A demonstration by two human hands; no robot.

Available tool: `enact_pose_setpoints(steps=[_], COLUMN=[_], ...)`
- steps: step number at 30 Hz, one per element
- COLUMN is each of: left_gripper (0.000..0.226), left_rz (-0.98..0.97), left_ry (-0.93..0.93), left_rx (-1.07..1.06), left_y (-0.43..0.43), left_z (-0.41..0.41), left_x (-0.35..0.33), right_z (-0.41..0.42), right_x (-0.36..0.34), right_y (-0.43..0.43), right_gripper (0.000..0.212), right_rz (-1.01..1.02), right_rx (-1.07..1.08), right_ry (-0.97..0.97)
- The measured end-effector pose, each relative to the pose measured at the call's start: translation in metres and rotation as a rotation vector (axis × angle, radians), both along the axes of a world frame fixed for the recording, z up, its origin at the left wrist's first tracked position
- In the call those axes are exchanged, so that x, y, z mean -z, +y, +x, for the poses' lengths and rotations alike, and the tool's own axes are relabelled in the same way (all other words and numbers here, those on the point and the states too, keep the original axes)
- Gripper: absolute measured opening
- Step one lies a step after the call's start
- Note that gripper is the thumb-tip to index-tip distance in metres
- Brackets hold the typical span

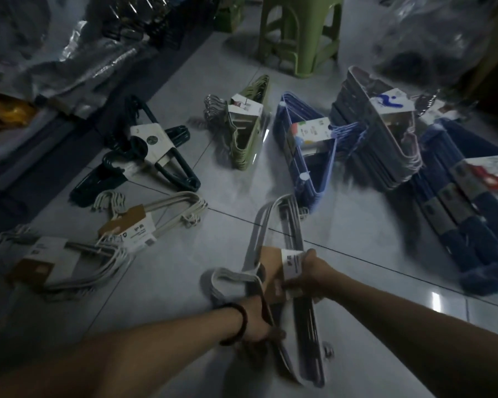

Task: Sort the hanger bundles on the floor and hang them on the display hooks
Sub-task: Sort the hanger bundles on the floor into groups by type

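Curling round the low end of the grey hanger bundle (295,228), the left hand (259,324) holds it near the floor (184,268), and the right hand (308,275) pinches its paper band (292,264). If that band rips, hangers may spill into the blue bundles (308,179).

Crowded floor, narrow gaps.
Bare tiles (230,191) lie between white hanger bundles (170,206) and blue hanger bundle (305,168); green stool (299,38) blocks beyond.

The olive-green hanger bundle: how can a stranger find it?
Find the light green plastic stool at the top. Just below it lies the olive-green hanger bundle. The dark green hanger bundle and the blue hanger bundle flank it; only it is olive.
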State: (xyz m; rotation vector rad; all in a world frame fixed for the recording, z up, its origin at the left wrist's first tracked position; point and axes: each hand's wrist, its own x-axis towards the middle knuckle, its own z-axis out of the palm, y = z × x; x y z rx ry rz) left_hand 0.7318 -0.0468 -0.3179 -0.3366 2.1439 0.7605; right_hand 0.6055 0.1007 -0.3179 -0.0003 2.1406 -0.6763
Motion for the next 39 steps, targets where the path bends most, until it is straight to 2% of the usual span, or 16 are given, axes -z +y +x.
enact_pose_setpoints(steps=[2, 3, 5, 7, 9, 13, 18, 22, 25, 28, 32, 35, 39], left_gripper=[0.04, 0.036, 0.037, 0.053, 0.053, 0.043, 0.039, 0.037, 0.028, 0.03, 0.054, 0.041, 0.041], left_rz=[-0.039, -0.15, -0.407, -0.529, -0.508, -0.475, -0.329, -0.29, -0.298, -0.236, -0.132, -0.076, -0.011], left_ry=[0.087, 0.233, 0.459, 0.406, 0.281, 0.4, 0.455, 0.462, 0.459, 0.532, 0.604, 0.61, 0.549], left_rx=[0.072, 0.094, 0.264, 0.443, 0.501, 0.554, 0.582, 0.657, 0.587, 0.405, 0.132, -0.09, -0.168], left_y=[-0.015, -0.027, -0.049, -0.062, -0.064, -0.047, 0.008, 0.08, 0.122, 0.132, 0.104, 0.079, 0.038], left_z=[-0.007, -0.01, -0.019, -0.026, -0.026, -0.023, -0.023, -0.066, -0.112, -0.139, -0.14, -0.135, -0.131], left_x=[-0.016, -0.027, -0.039, -0.038, -0.022, 0.004, 0.01, -0.001, -0.007, -0.007, 0.001, 0.007, 0.002], right_z=[0.002, 0.005, 0.015, 0.033, 0.048, 0.046, 0.061, 0.057, 0.031, 0.003, -0.023, -0.025, -0.037], right_x=[-0.009, -0.013, -0.015, -0.014, -0.006, -0.001, 0.009, 0.007, -0.001, -0.011, -0.016, -0.018, -0.02], right_y=[0.018, 0.024, 0.032, 0.035, 0.036, 0.047, 0.115, 0.186, 0.216, 0.222, 0.212, 0.197, 0.171], right_gripper=[0.075, 0.071, 0.07, 0.081, 0.08, 0.051, 0.043, 0.043, 0.032, 0.021, 0.02, 0.018, 0.022], right_rz=[0.035, 0.053, 0.063, 0.077, 0.129, 0.131, 0.199, 0.264, 0.318, 0.367, 0.39, 0.35, 0.309], right_rx=[-0.001, 0.002, -0.02, -0.071, -0.12, -0.086, -0.039, 0.082, 0.145, 0.22, 0.227, 0.222, 0.172], right_ry=[-0.068, -0.089, -0.081, -0.034, 0.045, 0.125, 0.175, 0.192, 0.293, 0.39, 0.393, 0.416, 0.373])
